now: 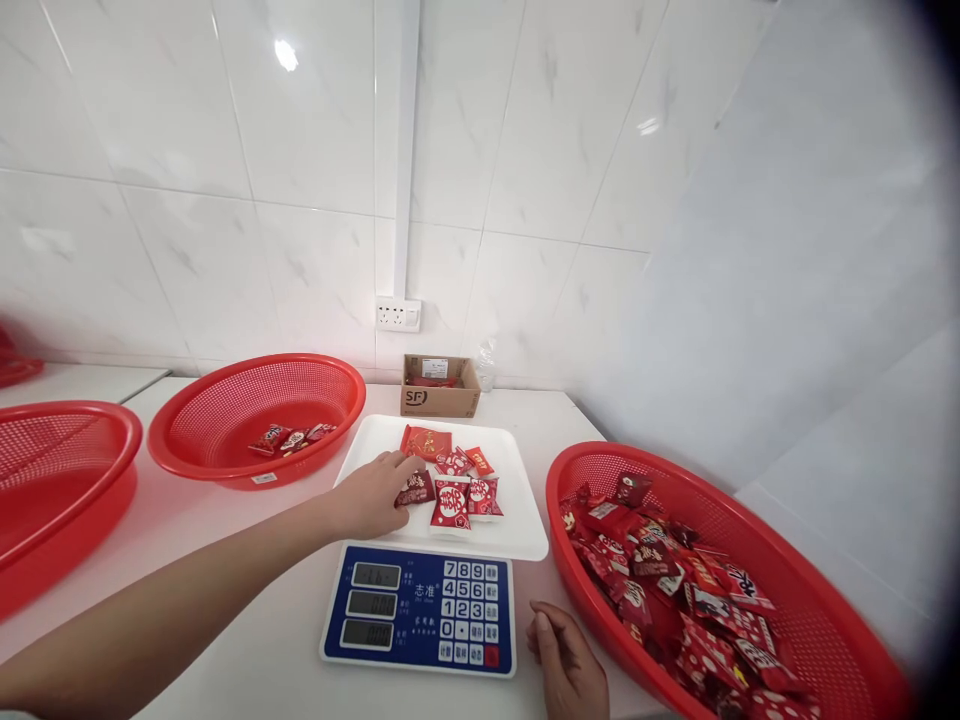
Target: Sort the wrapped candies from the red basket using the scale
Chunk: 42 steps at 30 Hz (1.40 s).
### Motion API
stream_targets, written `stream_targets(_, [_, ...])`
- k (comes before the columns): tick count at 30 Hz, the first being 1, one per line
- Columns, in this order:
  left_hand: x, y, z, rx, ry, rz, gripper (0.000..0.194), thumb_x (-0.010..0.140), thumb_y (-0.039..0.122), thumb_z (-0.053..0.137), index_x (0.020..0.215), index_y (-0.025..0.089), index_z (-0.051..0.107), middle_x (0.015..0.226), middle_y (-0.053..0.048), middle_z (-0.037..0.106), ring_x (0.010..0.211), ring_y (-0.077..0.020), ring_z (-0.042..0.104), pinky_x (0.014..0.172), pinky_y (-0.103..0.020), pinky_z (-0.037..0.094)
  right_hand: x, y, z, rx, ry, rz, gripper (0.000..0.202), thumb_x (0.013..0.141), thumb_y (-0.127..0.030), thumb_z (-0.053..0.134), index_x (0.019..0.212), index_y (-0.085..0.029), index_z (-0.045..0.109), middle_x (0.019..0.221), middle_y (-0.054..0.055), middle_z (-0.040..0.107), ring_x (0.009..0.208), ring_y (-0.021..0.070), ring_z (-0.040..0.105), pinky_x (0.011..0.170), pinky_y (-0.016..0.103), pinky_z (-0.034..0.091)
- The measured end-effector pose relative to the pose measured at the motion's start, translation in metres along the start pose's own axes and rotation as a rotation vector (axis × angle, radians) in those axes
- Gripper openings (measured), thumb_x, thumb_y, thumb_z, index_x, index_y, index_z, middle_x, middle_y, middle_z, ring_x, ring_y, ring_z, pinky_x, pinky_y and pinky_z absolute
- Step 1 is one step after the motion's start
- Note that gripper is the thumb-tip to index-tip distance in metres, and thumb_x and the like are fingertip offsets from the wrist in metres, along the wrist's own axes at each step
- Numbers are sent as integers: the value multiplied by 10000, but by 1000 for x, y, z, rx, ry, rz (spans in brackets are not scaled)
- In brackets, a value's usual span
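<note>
My left hand (pixel 375 497) reaches over the white scale tray (pixel 517 515), its thumb and fingers closed on a dark red candy packet (pixel 417 488) at the left of a small group. Around that packet lie other red wrapped candies (pixel 451 502) and a flat red envelope-like packet (pixel 427 442). Below the tray is the scale's blue keypad panel (pixel 420 608), with number keys and three displays. Beside its right edge, my right hand (pixel 568 662) rests low with curled fingers; I see nothing in it.
At right stands a red basket (pixel 559 480) full of wrapped candies. Another red basket (pixel 202 410) at left holds several packets; a further one (pixel 67 500) is cut off by the left edge. A cardboard box (pixel 442 402) sits behind the tray, near the tiled wall.
</note>
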<state>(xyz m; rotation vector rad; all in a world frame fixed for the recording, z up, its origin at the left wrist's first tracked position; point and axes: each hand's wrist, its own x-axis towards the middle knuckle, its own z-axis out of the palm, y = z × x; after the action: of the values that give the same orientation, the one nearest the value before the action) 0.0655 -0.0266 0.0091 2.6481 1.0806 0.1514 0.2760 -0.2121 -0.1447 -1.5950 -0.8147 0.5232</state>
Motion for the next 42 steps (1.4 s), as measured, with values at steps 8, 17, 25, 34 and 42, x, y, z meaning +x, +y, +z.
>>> stream_targets(8, [-38, 35, -18, -290, 102, 91, 502, 698, 166, 491, 1183, 248, 386, 1168, -59, 511, 1031, -194, 519, 870, -315, 440, -16, -17, 10, 249, -68, -32, 407, 698, -551, 590, 931, -220, 635, 731, 46, 644, 596, 159, 589, 519, 244, 483])
stream_targets(17, [-48, 92, 28, -97, 64, 761, 323, 822, 272, 478, 1132, 184, 459, 1098, -91, 591, 1008, -198, 538, 909, -310, 417, -31, -59, 21, 305, -154, -42, 522, 720, -558, 552, 1135, -245, 594, 1052, 104, 657, 879, 241, 632, 650, 300, 530])
stream_targets(25, [40, 3, -7, 88, 107, 142, 420, 869, 163, 264, 1262, 113, 402, 1369, -124, 408, 1327, -212, 235, 1077, -378, 224, -7, -47, -1, 238, 52, 76, 377, 701, -508, 606, 876, -178, 661, 875, 88, 701, 635, 181, 629, 568, 274, 526])
stream_targets(34, [22, -9, 7, 212, 70, -26, 479, 880, 434, 283, 1221, 175, 497, 1286, -129, 517, 1232, -295, 394, 1040, -508, 177, -2, -28, 6, 175, 30, 53, 432, 673, -572, 600, 809, -171, 684, 863, 95, 706, 743, 209, 640, 587, 248, 524])
stream_targets(42, [6, 31, 3, 146, 99, 176, 485, 874, 518, 278, 1082, 212, 591, 991, -93, 652, 988, -253, 553, 950, -436, 332, -3, -25, 10, 173, 24, 21, 425, 674, -577, 594, 791, -180, 691, 823, 88, 705, 747, 210, 644, 587, 238, 526])
